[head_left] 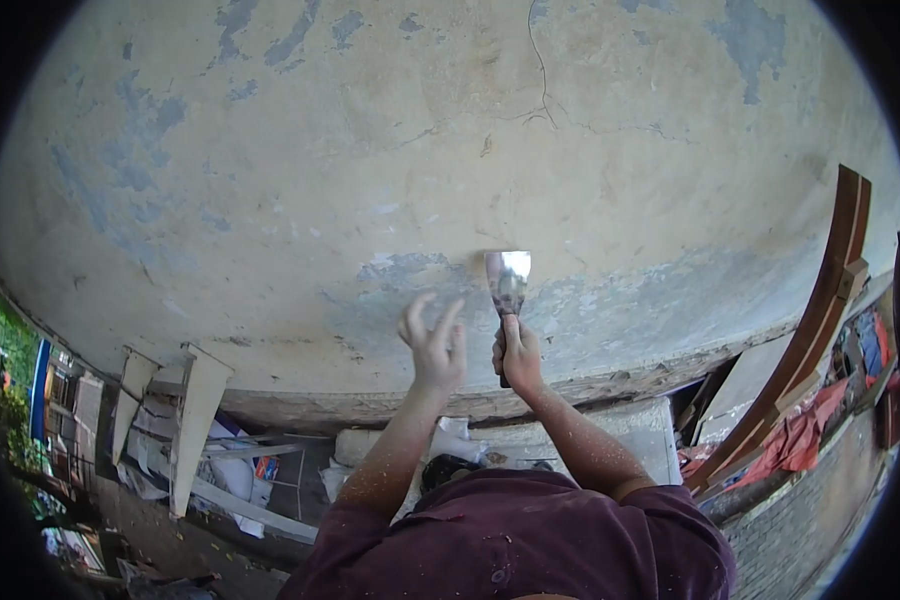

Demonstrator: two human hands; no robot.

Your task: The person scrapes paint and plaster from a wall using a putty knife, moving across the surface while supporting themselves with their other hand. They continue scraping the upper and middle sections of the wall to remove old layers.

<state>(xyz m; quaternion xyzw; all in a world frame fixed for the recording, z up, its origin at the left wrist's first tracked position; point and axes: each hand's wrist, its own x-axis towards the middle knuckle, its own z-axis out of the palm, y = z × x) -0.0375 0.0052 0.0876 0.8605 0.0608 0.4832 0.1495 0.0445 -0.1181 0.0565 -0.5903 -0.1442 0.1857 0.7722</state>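
A putty knife (509, 275) with a wide shiny blade and dark handle is upright in my right hand (518, 355), which is wrapped round its handle. The blade lies at or just before the wall (370, 180); contact cannot be made out. My left hand (434, 345) is raised left of the knife, fingers spread and slightly blurred, holding nothing. Behind it the wall shows a patch of flaked paint (405, 268) with grey-blue under the cream coat. Pale flecks dot both forearms.
A crack (542, 60) runs down the upper wall. A long curved-looking wooden beam (820, 330) leans at the right, near red cloth (795, 435). Pale board supports (200, 420) stand at the lower left. A light ledge (630, 430) lies below the wall.
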